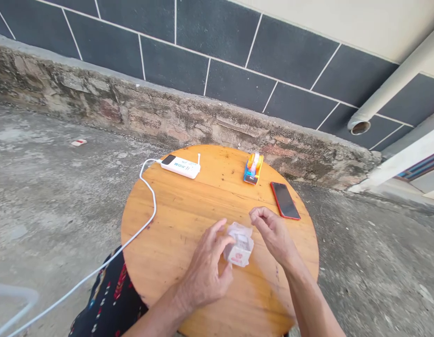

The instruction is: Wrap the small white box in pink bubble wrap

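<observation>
A small white box with a red print (239, 256), loosely wrapped in crinkled, translucent plastic, sits near the middle of the round wooden table. Beside its left side is my left hand (210, 262), fingers apart and curved, with one fingertip overlapping the wrap. Whether that fingertip presses on it I cannot tell. My right hand (273, 236) is held just right of the box and apart from it. Its thumb and forefinger are pinched together, and anything between them is too small to make out.
A tape dispenser (253, 169) in blue and yellow stands at the table's far side. Right of it lies a red-edged phone (285, 201). A white power strip (181, 166) lies at the far left, its cable (152, 220) running over the table's left edge. Behind is a stone-based wall (161, 114).
</observation>
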`<state>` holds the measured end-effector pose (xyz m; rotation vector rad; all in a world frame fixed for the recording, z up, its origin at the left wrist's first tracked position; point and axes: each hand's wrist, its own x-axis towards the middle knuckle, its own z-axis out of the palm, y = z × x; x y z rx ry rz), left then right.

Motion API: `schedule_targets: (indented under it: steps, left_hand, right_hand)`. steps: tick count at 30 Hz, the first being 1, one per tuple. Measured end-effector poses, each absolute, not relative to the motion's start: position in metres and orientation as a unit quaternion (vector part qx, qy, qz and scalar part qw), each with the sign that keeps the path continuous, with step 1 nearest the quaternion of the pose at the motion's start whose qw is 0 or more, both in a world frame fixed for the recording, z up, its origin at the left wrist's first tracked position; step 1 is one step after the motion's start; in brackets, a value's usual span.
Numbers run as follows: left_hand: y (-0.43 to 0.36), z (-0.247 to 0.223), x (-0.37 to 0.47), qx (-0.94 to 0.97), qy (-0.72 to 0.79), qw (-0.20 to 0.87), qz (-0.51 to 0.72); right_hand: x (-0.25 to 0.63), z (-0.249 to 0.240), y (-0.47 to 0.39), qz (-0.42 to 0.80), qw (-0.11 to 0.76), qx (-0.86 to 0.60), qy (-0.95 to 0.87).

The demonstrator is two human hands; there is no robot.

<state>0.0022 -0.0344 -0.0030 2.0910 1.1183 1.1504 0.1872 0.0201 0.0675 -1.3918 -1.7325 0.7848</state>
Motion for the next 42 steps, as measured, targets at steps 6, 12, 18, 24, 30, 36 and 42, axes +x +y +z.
schedule_targets:
  steps: [6, 12, 18, 24, 30, 36, 42]
  left_hand:
    - [-0.034, 0.003, 0.002, 0.760, 0.409, 0.247, 0.441]
    - [-0.034, 0.001, 0.004, 0.751, 0.402, 0.244, 0.463]
    - [-0.033, 0.004, 0.004, 0.744, 0.367, 0.233, 0.507]
    - [-0.031, 0.006, 0.004, 0.748, 0.338, 0.226, 0.525]
    - [-0.030, 0.006, 0.005, 0.742, 0.359, 0.236, 0.515]
    - [-0.027, 0.004, 0.007, 0.734, 0.368, 0.240, 0.517]
    - [-0.027, 0.002, 0.007, 0.732, 0.377, 0.244, 0.513]
  right_hand:
    - [0.189, 0.079, 0.028, 0.278, 0.363, -0.554, -0.695]
    - [0.192, 0.090, 0.038, 0.262, 0.360, -0.557, -0.701]
    - [0.198, 0.101, 0.058, 0.243, 0.350, -0.554, -0.715]
    - [0.203, 0.108, 0.075, 0.224, 0.347, -0.551, -0.725]
    - [0.204, 0.100, 0.093, 0.241, 0.321, -0.555, -0.729]
    - [0.210, 0.074, 0.122, 0.262, 0.289, -0.578, -0.717]
    - [0.208, 0.062, 0.133, 0.225, 0.308, -0.604, -0.700]
